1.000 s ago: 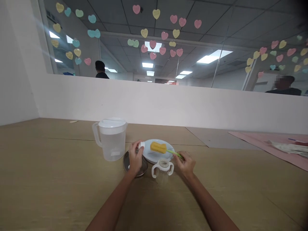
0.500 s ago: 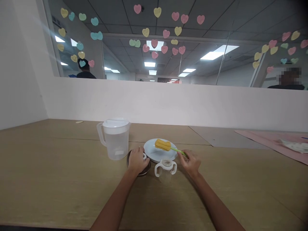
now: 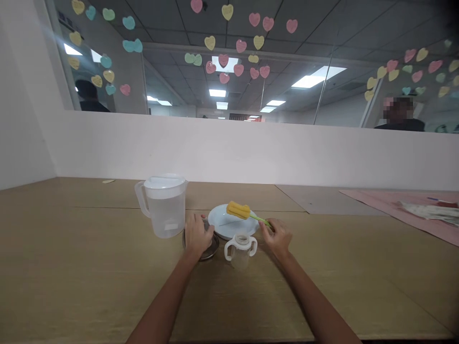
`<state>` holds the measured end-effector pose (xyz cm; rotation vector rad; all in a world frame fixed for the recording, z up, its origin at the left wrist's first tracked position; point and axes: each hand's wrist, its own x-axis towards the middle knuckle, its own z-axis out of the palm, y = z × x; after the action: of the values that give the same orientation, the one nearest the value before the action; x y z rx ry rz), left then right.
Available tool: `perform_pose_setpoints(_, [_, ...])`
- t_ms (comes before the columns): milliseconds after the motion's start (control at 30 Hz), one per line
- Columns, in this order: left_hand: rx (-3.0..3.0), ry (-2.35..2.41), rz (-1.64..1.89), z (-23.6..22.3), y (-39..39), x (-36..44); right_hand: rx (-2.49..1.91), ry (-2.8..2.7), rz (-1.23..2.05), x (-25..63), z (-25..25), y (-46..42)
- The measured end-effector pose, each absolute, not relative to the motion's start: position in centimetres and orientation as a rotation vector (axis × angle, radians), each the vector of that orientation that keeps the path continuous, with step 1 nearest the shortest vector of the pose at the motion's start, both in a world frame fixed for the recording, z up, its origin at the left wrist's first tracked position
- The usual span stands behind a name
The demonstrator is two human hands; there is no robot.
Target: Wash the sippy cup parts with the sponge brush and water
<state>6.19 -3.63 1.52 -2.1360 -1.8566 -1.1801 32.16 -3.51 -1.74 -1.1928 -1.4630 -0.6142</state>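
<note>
My right hand (image 3: 278, 237) grips the green handle of a bottle brush with a yellow sponge head (image 3: 238, 210). The sponge is above a white plate (image 3: 218, 228). Over a dark round metal dish (image 3: 211, 251), my left hand (image 3: 197, 234) has its fingers curled; what they hold, if anything, is hidden. Between the two hands, a clear baby bottle (image 3: 240, 258) with a white two-handled collar stands upright, its top uncovered, in front of the plate.
A lidded translucent pitcher (image 3: 168, 210) of clear liquid stands left of the dish. Far right, a pink mat (image 3: 380, 203) bears a white packet (image 3: 430, 211). A white wall (image 3: 229, 153) and window rise behind the table.
The view has swung slightly right, so the things appear further left. My left hand has turned a little over the dish, and a white piece by its thumb is now out of sight.
</note>
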Motion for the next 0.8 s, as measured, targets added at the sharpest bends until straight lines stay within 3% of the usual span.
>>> perform_pose_setpoints(100, [-2.294,-1.450,-1.475,1.4,-5.0,7.7,-1.216,-1.425,-0.608,32.1,-1.7,-3.4])
perform_pose_setpoints(233, [-2.694,-0.969,-1.455,0.6,-7.7,11.2,-1.234,-1.418,-0.610,32.1,-1.7,-3.3])
perform_pose_setpoints(633, [-3.359,-1.481,-1.910,-0.3,-8.3,13.8,-1.262,-1.391,-0.559,31.8,-1.3,-3.3])
perform_pose_setpoints(800, [-3.609,-1.230,-2.066,1.2,-8.2,13.0,-1.296,-1.351,-0.510,31.9,-1.0,-3.4])
